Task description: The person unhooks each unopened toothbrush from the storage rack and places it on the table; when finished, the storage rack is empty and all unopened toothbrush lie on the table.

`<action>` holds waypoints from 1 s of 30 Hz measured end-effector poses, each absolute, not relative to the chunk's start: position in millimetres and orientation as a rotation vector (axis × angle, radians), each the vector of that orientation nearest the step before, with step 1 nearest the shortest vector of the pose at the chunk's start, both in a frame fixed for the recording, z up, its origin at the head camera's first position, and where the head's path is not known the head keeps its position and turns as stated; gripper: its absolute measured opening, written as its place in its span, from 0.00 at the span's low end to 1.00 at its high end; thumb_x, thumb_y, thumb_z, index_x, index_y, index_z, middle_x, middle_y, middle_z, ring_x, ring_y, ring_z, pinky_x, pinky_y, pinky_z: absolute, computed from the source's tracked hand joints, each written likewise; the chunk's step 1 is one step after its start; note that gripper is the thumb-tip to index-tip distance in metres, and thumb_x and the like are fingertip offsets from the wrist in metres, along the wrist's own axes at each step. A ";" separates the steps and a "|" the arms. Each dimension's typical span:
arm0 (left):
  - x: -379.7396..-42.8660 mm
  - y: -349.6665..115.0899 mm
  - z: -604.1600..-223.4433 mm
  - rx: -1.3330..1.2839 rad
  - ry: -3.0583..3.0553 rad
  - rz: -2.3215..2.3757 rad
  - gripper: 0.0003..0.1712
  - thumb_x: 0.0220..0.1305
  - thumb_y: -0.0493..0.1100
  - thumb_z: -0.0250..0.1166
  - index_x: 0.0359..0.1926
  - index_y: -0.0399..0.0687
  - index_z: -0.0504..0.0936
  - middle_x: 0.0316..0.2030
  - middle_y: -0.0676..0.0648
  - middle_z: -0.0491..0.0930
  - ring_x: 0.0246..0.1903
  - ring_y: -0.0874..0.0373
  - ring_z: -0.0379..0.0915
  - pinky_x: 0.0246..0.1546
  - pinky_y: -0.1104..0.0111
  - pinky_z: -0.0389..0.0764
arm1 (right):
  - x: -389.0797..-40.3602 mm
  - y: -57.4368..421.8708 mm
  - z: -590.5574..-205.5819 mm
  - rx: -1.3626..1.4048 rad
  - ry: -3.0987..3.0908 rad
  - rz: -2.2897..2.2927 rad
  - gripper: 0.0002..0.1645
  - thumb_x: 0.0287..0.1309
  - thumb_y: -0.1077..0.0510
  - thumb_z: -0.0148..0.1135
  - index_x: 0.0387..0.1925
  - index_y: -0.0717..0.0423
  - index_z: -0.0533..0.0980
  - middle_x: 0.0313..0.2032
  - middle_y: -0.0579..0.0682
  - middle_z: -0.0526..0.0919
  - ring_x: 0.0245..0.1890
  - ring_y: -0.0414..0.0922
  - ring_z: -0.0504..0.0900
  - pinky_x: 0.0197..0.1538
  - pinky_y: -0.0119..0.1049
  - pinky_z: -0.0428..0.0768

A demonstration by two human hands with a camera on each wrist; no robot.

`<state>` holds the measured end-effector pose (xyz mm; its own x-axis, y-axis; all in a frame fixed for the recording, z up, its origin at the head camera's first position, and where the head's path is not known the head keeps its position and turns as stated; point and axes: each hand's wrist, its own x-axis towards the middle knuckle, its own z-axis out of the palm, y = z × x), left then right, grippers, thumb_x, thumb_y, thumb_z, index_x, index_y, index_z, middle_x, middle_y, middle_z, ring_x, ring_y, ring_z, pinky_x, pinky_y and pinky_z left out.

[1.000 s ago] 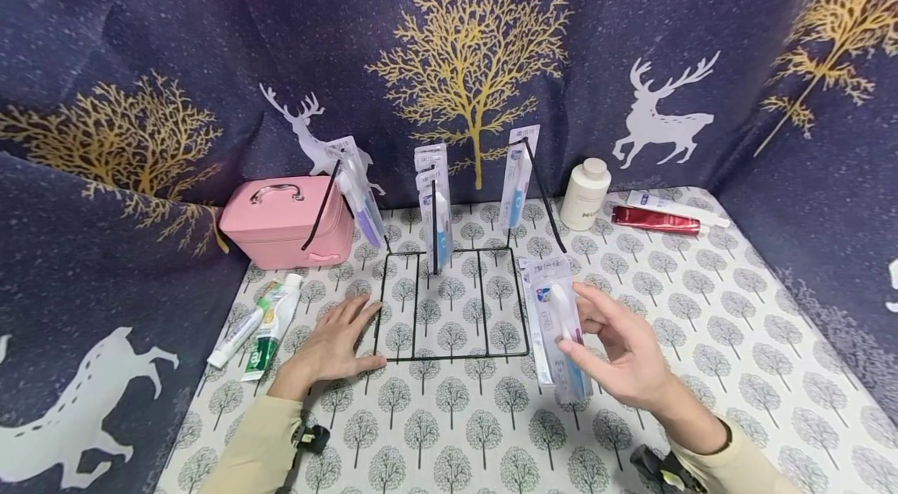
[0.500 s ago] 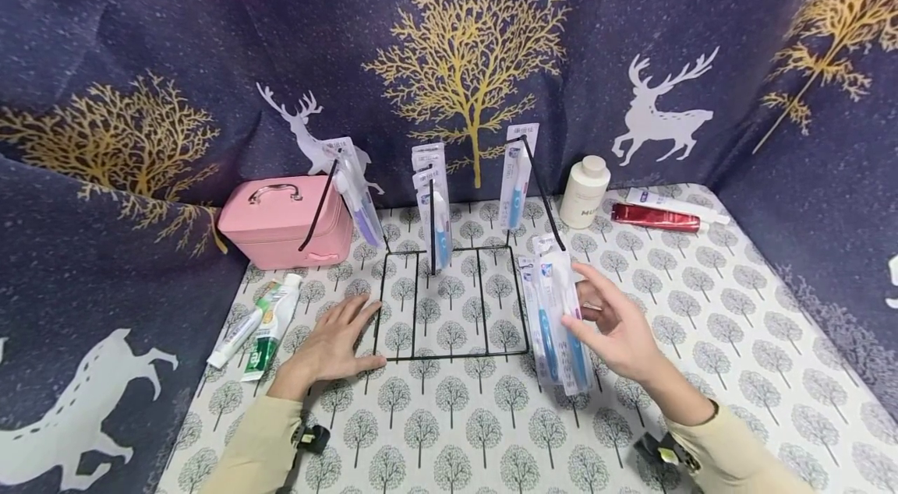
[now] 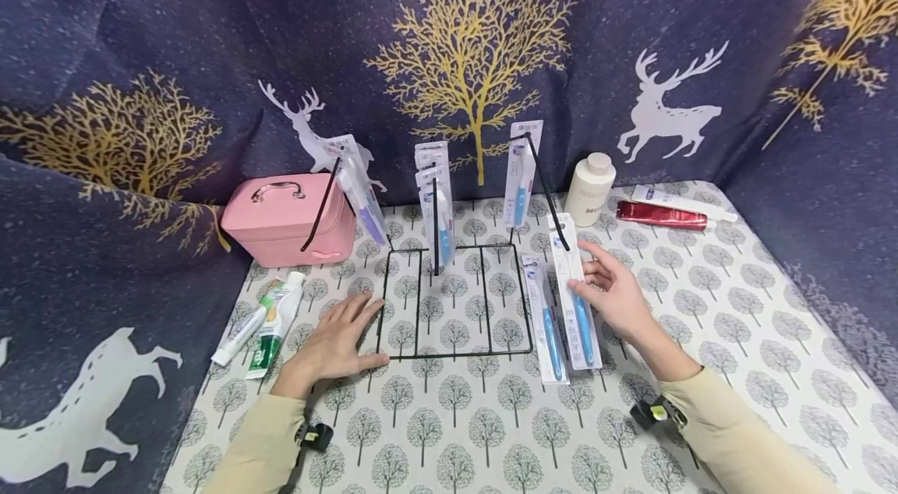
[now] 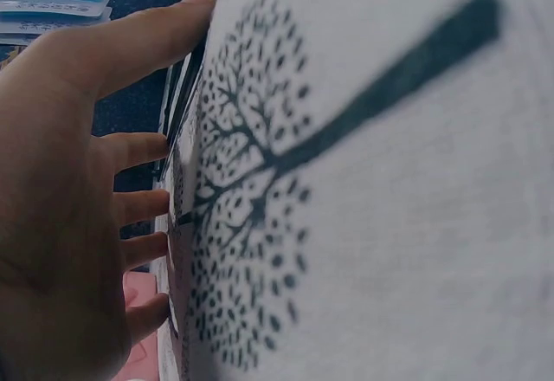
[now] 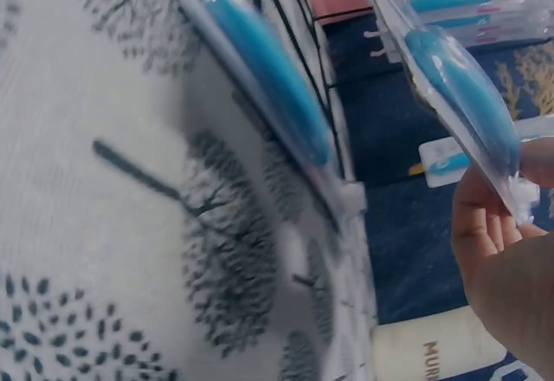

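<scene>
On the tree-patterned table (image 3: 491, 416): one black wire rack (image 3: 486, 299) with three arms. Left arm, purple-handled toothbrush packs (image 3: 361, 202), number unclear through overlap; middle arm, a row of blue-handled packs (image 3: 445, 217), at least three; right arm, one blue-handled pack (image 3: 517, 174).

Off the rack, two clear packs, each containing one blue-handled brush. One, the held pack (image 3: 578, 307), stands near upright at the right arm's tip, pinched between thumb and fingers in the grip of the right hand (image 3: 617, 295); whether the arm passes through its card cannot be told. The other, a loose pack (image 3: 547, 315), lies just beside the rack base.

One left hand (image 3: 344, 338), grip spread and holding nothing, fingertips at the base's left edge.

Tubes, four: a green-ended tube (image 3: 277, 326) and a slim white tube (image 3: 242, 334) at left; a red tube (image 3: 662, 216) and a white tube (image 3: 680, 202) at right.

Containers, two: one pink case (image 3: 288, 225), lid down, contents hidden; one cream bottle (image 3: 592, 190), capped, contents hidden.
</scene>
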<state>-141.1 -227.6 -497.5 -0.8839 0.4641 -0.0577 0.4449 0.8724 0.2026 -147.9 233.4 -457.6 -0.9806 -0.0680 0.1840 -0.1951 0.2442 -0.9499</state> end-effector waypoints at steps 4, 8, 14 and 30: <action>-141.3 -227.5 -498.7 0.715 2.939 0.277 0.56 0.44 0.77 0.56 0.70 0.59 0.49 0.71 0.45 0.43 0.67 0.41 0.43 0.64 0.41 0.49 | -153.7 235.4 -464.6 0.156 -2.482 1.823 0.43 0.49 0.65 0.65 0.66 0.52 0.58 0.39 0.63 0.77 0.31 0.37 0.79 0.35 0.27 0.81; -141.4 -227.0 -498.6 0.712 2.936 0.281 0.57 0.44 0.77 0.56 0.70 0.59 0.49 0.71 0.45 0.43 0.67 0.41 0.43 0.64 0.41 0.49 | -157.8 237.5 -471.9 0.060 -2.562 1.800 0.44 0.47 0.65 0.66 0.66 0.56 0.58 0.37 0.62 0.75 0.27 0.34 0.77 0.29 0.26 0.80; -142.0 -226.3 -497.3 0.722 2.938 0.277 0.57 0.43 0.76 0.57 0.70 0.58 0.50 0.71 0.45 0.44 0.67 0.40 0.44 0.63 0.40 0.50 | -161.3 239.9 -478.5 -0.025 -2.683 1.731 0.44 0.46 0.64 0.66 0.65 0.60 0.58 0.34 0.59 0.76 0.24 0.35 0.74 0.28 0.27 0.79; -143.2 -227.5 -498.8 0.736 2.946 0.292 0.57 0.43 0.77 0.57 0.70 0.57 0.51 0.70 0.43 0.46 0.67 0.39 0.45 0.62 0.39 0.51 | -161.0 242.6 -488.4 -0.074 -2.953 1.413 0.43 0.45 0.57 0.68 0.63 0.61 0.61 0.29 0.54 0.79 0.25 0.43 0.74 0.28 0.34 0.76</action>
